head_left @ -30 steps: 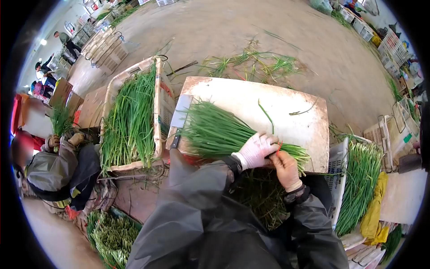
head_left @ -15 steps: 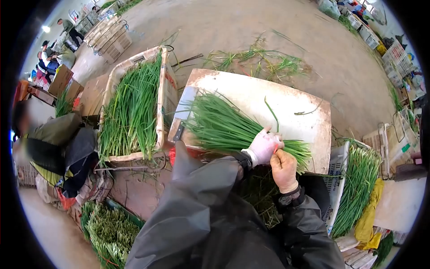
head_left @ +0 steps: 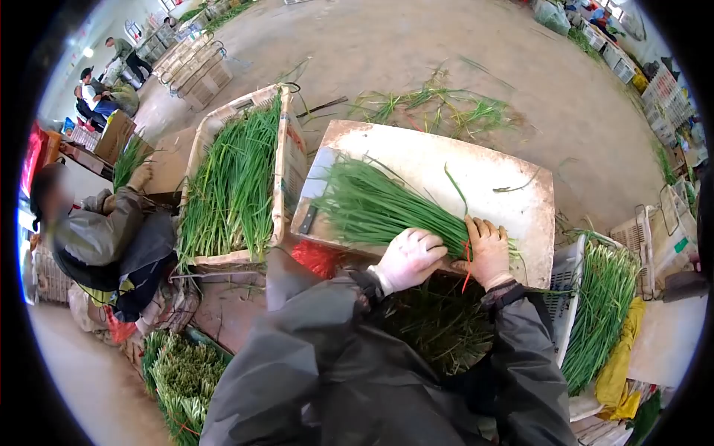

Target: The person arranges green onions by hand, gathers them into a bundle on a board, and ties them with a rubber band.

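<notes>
Chive bundle [head_left: 394, 209]: gathered on the worktop [head_left: 513, 160], leaf tips toward 9 o'clock, stems toward 4 o'clock.
Red tie [head_left: 466, 283]: at the stems, one end hanging toward 6 o'clock; judged positioned, fastening unconfirmed.
Right hand [head_left: 488, 253]: gripping the stem end beside the tie.
Left hand [head_left: 411, 259]: fingers curled at the bundle's 6 o'clock edge; whether gripping, cannot tell.
Crate [head_left: 295, 160], 9 o'clock: chives [head_left: 234, 178] with no ties visible; judged not yet bundled.
</notes>
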The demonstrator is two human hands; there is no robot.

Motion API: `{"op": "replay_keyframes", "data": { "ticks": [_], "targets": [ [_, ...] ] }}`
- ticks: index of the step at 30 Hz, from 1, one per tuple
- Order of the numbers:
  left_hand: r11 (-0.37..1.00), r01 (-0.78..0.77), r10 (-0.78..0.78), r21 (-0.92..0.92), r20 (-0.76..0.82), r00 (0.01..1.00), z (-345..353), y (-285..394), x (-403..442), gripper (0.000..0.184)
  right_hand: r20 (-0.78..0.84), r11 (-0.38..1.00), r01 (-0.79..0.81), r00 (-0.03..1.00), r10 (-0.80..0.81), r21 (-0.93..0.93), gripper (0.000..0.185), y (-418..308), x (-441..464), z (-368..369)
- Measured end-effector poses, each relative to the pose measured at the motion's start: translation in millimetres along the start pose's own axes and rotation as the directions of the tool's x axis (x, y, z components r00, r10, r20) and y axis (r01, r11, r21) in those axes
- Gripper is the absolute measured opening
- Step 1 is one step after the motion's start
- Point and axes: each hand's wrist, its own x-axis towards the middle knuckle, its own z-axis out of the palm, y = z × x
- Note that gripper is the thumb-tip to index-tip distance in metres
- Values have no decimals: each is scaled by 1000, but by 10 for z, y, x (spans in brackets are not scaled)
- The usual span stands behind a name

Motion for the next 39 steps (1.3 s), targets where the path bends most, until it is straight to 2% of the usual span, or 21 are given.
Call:
{"op": "replay_keyframes", "data": {
  "ticks": [1,3,4,5,7,10,11,16,19,23,25,31,32,34,35,36,37,39],
  "targets": [
    [999,43,-43,14,12,999,-42,8,-93,26,16,1000,-2,1000,2,6,121,6,-8,0],
    [986,168,-164,23,-122,979,-106,-97,-297,14,49,1000,1,999,-2,11,122,18,-5,-18],
    [947,317,-321,-48,-199,926,-150,-159,-379,14,47,1000,6,999,-5,-1,122,18,-17,-18],
    [883,451,-470,-130,-260,844,-189,-229,-458,15,42,1000,5,999,-4,-5,121,9,-30,-18],
    [784,582,-615,-216,-397,681,-324,-431,-603,19,32,1000,2,999,-1,-13,121,-8,-38,-35],
    [574,702,-816,-422,-365,448,-323,-728,-887,23,3,1000,2,1000,-2,6,121,-19,-36,-57],
    [498,742,-866,-449,-300,400,-303,-793,-987,24,-7,1000,2,1000,-2,16,120,-25,-39,-72],
    [403,685,-898,-607,-117,424,-86,-1051,-1204,32,-39,1000,15,999,-14,24,121,5,-45,-19],
    [318,702,-918,-638,-22,396,-87,-1015,-1144,33,-50,1000,19,999,-18,24,121,2,-50,-14],
    [353,708,-912,-612,-57,406,-95,-954,-1051,28,-6,1000,3,1000,-3,16,121,20,-38,30],
    [364,710,-914,-602,-84,398,-101,-936,-1030,26,-45,999,11,999,-10,31,119,1,-44,-10],
    [470,798,-880,-378,-128,457,-178,-861,-977,20,-48,1000,-1,999,2,30,116,-35,-47,-54],
    [561,751,-827,-349,-185,531,-109,-916,-1044,11,-47,1000,-4,999,5,30,116,-37,-55,-51],
    [671,740,-712,49,-235,662,-293,-781,-930,9,-45,1000,-8,999,9,29,117,-45,-68,-45],
    [681,688,-646,252,-234,726,-386,-726,-862,8,-46,1000,-11,999,13,28,118,-42,-61,-44],
    [642,722,-660,258,-294,691,-442,-734,-832,7,-28,1000,-12,1000,12,23,115,-36,-55,-40],
    [622,757,-649,200,-409,641,-456,-828,-885,6,-9,1000,-12,1000,12,18,113,-27,-52,-31],
    [550,774,-818,-312,-389,424,-659,-1019,-956,6,3,1000,-13,1000,13,0,110,-7,-39,2]
  ]
}}
